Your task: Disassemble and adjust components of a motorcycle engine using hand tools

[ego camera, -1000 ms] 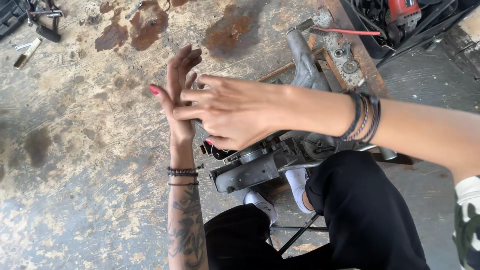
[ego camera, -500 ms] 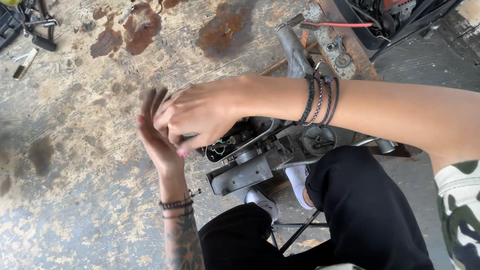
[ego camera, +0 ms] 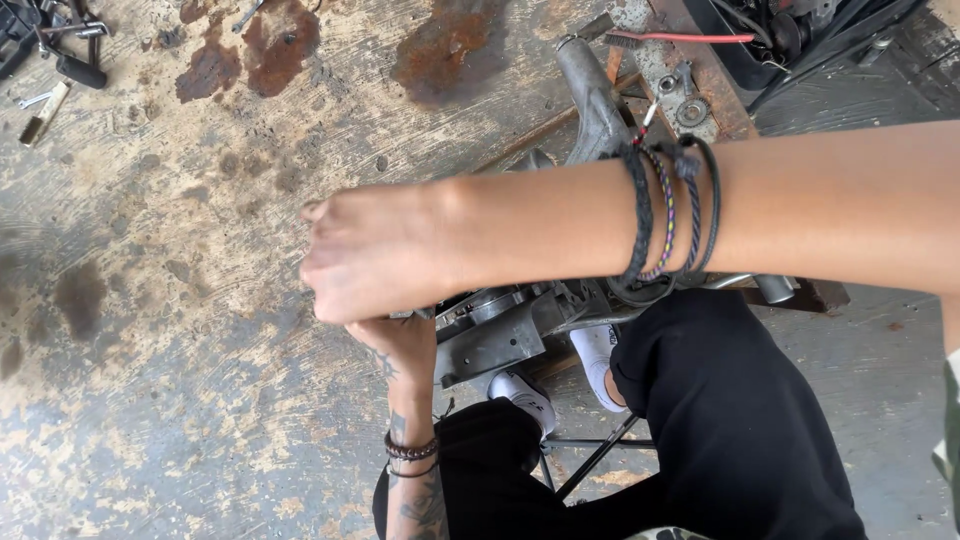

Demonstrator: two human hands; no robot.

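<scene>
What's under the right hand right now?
Beneath the right hand sits the left hand, pressed against the grey metal engine assembly. Whatever the fingers touch or grip is covered, so it cannot be made out.

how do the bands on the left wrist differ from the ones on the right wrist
The left wrist bands are few, thin and dark brown, partly beaded, sitting next to tattoos. The right wrist bands are more numerous: black braided cords plus one multicoloured cord, on a bare forearm. The left set looks snug; the right set hangs looser. Both are stacked cord bracelets.
</scene>
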